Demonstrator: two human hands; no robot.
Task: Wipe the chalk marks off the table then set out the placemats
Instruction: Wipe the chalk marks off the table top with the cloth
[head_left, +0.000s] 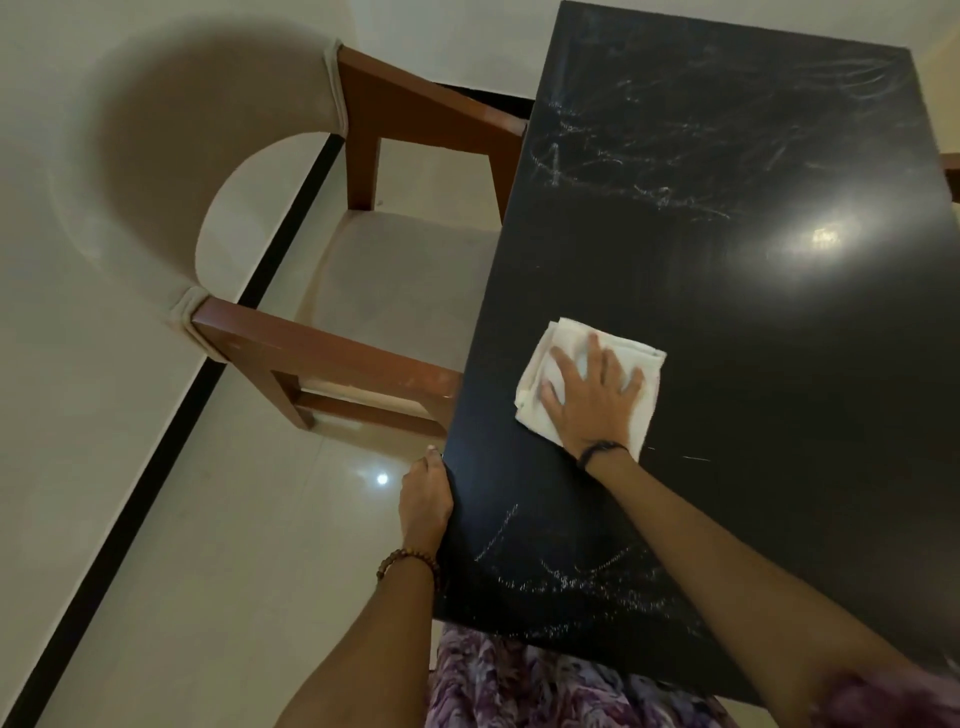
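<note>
Right hand (589, 400) flat, fingers spread, pressing folded white cloth (587, 382) on black table (779, 364), left of centre. Left hand (425, 499) curled around table's near-left edge. Chalk marks (571, 577) near; more scribbles (675, 145) far. Chair (311, 332) left.

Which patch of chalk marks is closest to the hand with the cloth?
The short thin streak just right of the right hand's wrist, beside the white cloth. The near-edge scribbles and far-end scribbles lie clearly farther away.
</note>
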